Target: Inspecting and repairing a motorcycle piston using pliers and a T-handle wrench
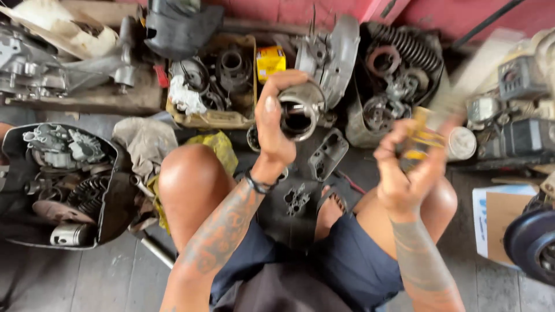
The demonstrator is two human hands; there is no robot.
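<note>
left hand: grip wrapped round a grey metal cylinder, held up over the knees, open bore facing us
right hand: pretty blurry, grip pinching a small yellow piece between the fingertips
floor: grey planks, flat gasket plate lying just below the cylinder
around: cardboard box of engine parts behind, black tub of parts to the left

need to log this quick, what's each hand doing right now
Left hand: closed on a round metal engine cylinder, held up.
Right hand: closed on a small yellow object, too blurred to identify.
</note>
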